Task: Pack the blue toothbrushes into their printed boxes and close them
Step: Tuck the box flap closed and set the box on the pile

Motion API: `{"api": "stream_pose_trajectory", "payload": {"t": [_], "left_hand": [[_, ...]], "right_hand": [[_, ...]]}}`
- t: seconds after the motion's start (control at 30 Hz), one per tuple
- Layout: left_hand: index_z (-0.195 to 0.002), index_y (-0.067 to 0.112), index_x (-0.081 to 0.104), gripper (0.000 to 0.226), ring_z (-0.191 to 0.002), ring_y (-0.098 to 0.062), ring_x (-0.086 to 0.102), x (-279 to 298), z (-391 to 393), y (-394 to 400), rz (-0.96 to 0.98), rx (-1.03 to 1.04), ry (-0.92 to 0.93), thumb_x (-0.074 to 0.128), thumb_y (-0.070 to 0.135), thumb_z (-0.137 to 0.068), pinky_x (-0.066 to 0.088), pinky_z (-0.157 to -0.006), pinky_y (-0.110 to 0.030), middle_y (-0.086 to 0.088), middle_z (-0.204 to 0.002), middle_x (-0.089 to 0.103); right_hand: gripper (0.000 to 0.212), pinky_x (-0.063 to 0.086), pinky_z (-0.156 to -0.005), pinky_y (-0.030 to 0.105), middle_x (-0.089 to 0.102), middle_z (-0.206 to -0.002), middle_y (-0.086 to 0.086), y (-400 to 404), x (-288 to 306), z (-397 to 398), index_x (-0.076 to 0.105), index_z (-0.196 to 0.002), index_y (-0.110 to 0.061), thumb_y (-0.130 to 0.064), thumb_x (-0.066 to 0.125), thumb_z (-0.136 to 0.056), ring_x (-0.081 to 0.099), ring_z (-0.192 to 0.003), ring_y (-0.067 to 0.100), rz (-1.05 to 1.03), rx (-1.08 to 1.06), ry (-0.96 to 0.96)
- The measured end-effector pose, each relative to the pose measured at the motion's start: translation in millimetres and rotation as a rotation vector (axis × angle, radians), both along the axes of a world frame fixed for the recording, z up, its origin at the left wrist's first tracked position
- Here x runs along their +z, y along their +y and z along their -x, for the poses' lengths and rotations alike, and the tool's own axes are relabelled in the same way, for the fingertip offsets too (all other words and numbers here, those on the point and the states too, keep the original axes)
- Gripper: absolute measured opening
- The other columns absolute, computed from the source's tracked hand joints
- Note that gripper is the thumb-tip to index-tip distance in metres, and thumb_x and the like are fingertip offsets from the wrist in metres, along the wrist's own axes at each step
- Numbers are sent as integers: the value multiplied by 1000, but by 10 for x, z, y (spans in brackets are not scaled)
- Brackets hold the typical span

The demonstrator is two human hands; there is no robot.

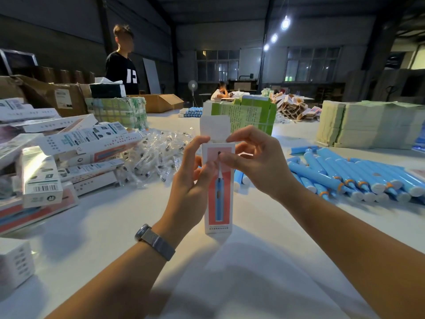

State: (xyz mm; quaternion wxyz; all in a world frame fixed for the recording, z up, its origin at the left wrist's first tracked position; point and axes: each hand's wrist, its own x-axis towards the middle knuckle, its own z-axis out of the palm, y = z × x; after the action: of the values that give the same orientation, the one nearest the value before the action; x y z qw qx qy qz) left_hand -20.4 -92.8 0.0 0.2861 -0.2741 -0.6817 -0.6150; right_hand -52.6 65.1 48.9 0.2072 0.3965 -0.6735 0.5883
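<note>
Printed box stands upright on the desk, long axis vertical, its top flap raised just above both hands. Left hand grips the box's side; right hand fingers pinch its upper edge, equally near the flap.

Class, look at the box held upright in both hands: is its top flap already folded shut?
No. The top flap stands straight up above the printed box, leaving it open.
</note>
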Motion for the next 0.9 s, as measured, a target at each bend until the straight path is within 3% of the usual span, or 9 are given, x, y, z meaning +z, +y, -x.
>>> {"api": "stream_pose_trajectory", "payload": {"t": [0.13,0.2,0.33,0.53,0.67,0.83,0.9], "left_hand": [[-121,55,44,38,-99,-15,68,23,-36,9,-14,-31,17,41,23,-100,56,-75,-23,15,-112,66],[-123,50,43,36,-99,-14,68,25,-54,27,-29,-47,23,39,22,-101,56,-75,-24,18,-112,66],[-127,37,39,30,-97,-15,67,20,-56,55,-34,-70,5,37,23,-101,57,-75,-26,20,-109,65],[-126,38,32,34,-95,-17,68,34,-99,73,-98,-124,-15,40,20,-100,56,-78,-28,9,-109,67],[-127,43,31,41,-91,-18,67,60,-87,54,-114,-152,-39,42,17,-98,56,-78,-31,3,-106,68],[-120,49,38,34,-91,-18,67,32,-98,75,-40,-62,16,39,22,-100,57,-75,-31,7,-100,64],[-118,53,38,33,-92,-19,67,23,-108,82,-37,-36,28,39,24,-100,56,-74,-29,5,-100,63]], "right_hand": [[26,57,-76,58,69,-114,8,1,23,1,59,-87,-17,-19,80,-72,68,-102,30,6,45,-6],[27,55,-80,59,68,-117,9,-6,24,-6,57,-84,-16,-14,82,-72,67,-106,29,22,62,-25],[31,55,-82,58,69,-111,10,-1,20,-23,55,-84,-16,-17,82,-70,67,-104,28,49,59,-57],[45,52,-82,58,71,-96,0,-3,41,-17,55,-100,-27,-17,84,-68,67,-97,27,35,19,-64],[25,54,-83,59,72,-100,8,26,49,-4,67,-94,-18,-10,80,-74,66,-98,32,-5,64,-24],[11,57,-84,44,68,-101,12,21,83,-17,64,-89,-9,-12,72,-82,66,-97,26,-15,128,-29],[9,55,-86,48,67,-101,15,1,91,-19,63,-86,-6,-14,63,-88,65,-96,31,-5,126,-41]]}}
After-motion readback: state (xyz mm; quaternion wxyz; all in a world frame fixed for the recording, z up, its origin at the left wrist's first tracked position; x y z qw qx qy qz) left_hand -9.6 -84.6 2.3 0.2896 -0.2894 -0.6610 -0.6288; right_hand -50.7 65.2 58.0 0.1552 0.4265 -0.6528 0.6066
